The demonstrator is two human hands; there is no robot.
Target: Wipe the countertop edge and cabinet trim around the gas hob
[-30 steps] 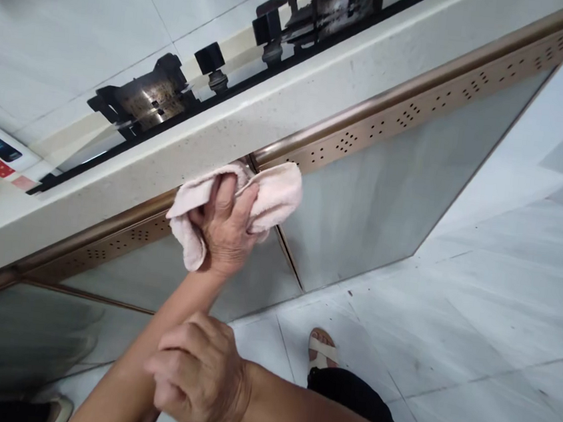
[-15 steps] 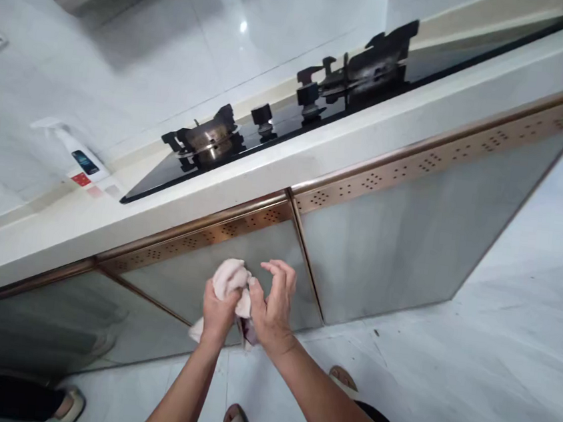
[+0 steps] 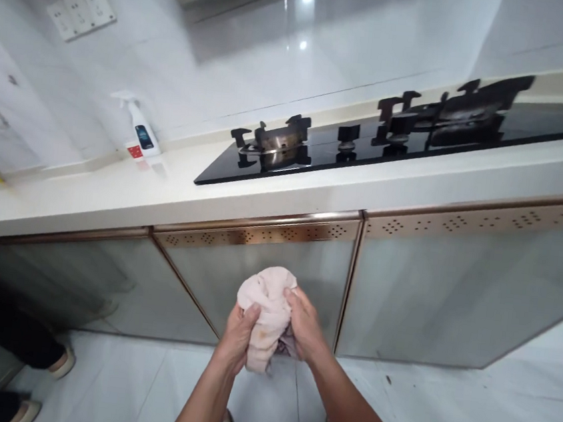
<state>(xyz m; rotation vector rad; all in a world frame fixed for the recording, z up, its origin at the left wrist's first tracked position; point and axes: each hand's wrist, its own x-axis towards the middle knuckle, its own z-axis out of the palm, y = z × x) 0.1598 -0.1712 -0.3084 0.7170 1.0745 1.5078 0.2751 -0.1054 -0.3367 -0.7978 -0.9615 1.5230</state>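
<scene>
A pale pink cloth [image 3: 266, 303] with a brownish stain hangs bunched between my two hands, in front of the cabinet doors. My left hand [image 3: 238, 334] grips its left side, thumb on top. On the opposite side my right hand [image 3: 304, 321] pinches the cloth, thumb over the fold. The fingers behind the cloth are hidden. Beyond my hands, on the counter, lies a black gas stove [image 3: 317, 154] with dark pan supports and knobs.
A white spray bottle [image 3: 143, 131] stands on the pale counter [image 3: 87, 194] left of the stove. Frosted cabinet doors [image 3: 428, 293] run below. Another person's dark-clothed leg [image 3: 3, 323] is at the lower left. Wall sockets [image 3: 82, 12] sit at the upper left.
My right hand, earlier partly off the cloth with fingers raised, now holds it. The cloth has gone from a tight bunch to more spread out. My view has turned left.
</scene>
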